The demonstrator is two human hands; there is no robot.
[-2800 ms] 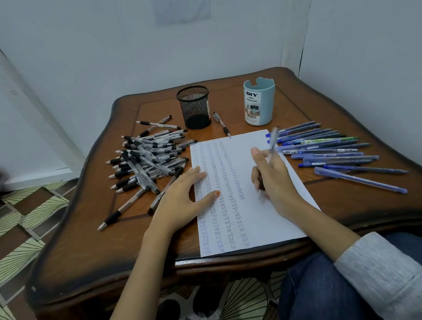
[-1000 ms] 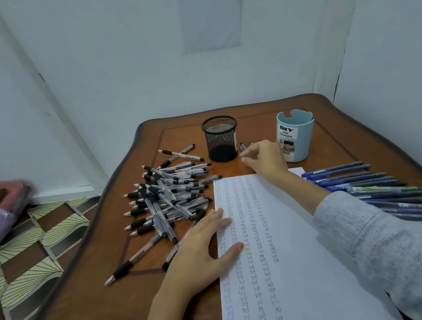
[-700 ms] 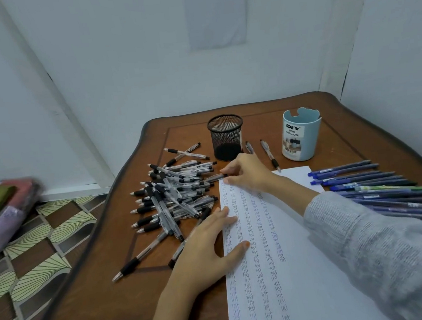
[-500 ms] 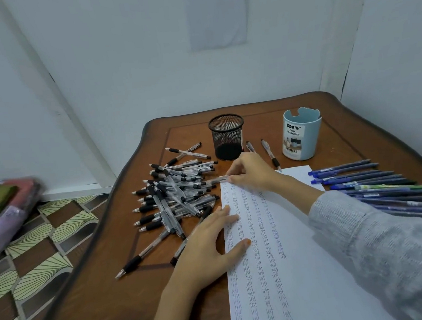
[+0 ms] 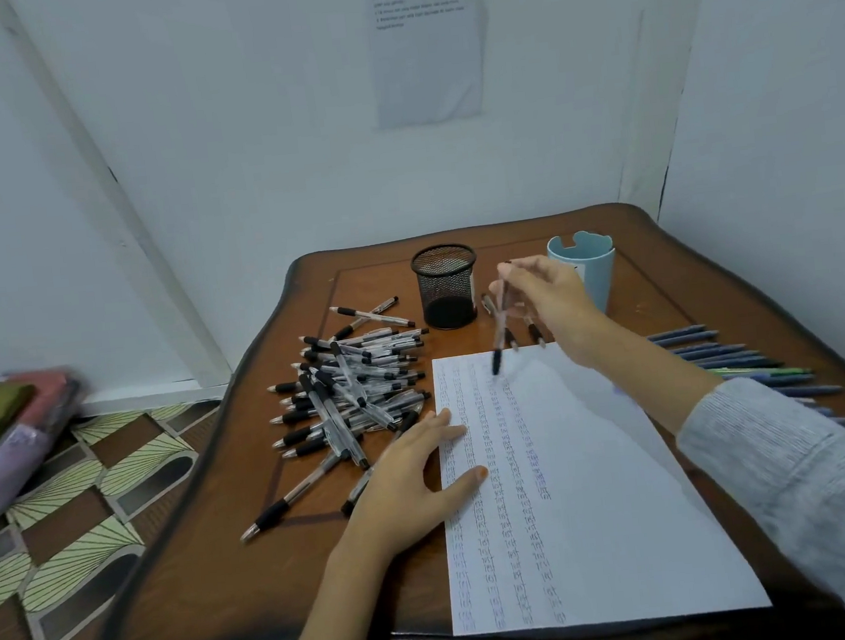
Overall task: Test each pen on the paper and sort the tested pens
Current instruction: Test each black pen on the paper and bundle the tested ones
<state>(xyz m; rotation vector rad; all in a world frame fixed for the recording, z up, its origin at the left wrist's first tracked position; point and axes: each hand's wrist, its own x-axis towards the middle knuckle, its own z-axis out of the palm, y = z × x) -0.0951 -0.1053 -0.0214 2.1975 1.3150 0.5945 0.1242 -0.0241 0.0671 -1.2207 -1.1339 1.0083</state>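
Note:
A white paper (image 5: 592, 499) with columns of small test marks lies on the wooden table (image 5: 219, 587). My left hand (image 5: 415, 480) rests flat on its left edge, fingers spread. My right hand (image 5: 548, 302) pinches a black-grip clear pen (image 5: 499, 333), blurred, hanging tip-down above the paper's far end. A heap of black-grip pens (image 5: 349, 388) lies left of the paper. Blue pens (image 5: 739, 361) lie in a row on the right, partly hidden by my sleeve.
A black mesh cup (image 5: 445, 286) and a light blue holder (image 5: 588, 267) stand at the table's back. A few pens (image 5: 532, 332) lie between them, near the paper's top. Walls close in behind and right. Folded cloth (image 5: 2, 427) lies on the patterned floor at left.
My right hand took a pen from the heap's right edge and lifted it over the paper's far end. Earlier it laid a pen down between the cups. My left hand stayed put.

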